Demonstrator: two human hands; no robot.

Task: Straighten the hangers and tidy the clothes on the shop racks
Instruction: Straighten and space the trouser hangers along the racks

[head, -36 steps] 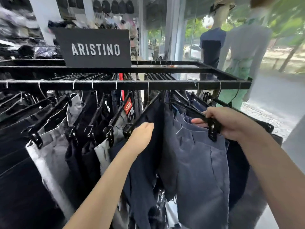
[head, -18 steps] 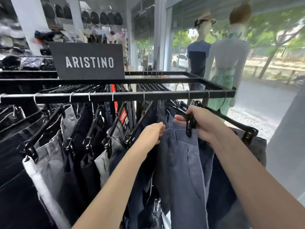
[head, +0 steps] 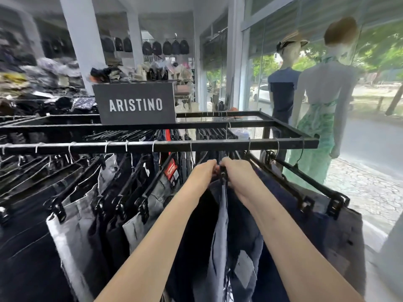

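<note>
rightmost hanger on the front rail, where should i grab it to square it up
I'd take the rightmost hanger by its bare black bar, between hook and near clip, with a hand coming from the open right side. The bar slants out from the rail, and the neighbouring hanger crowds its left. The left hand and right hand currently pinch the middle hanger.

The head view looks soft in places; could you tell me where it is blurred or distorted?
Head view: motion blur smears the green-dress mannequin and the clothes piles at left; the ARISTINO sign is readable; the wide lens tilts the white pillar.
</note>
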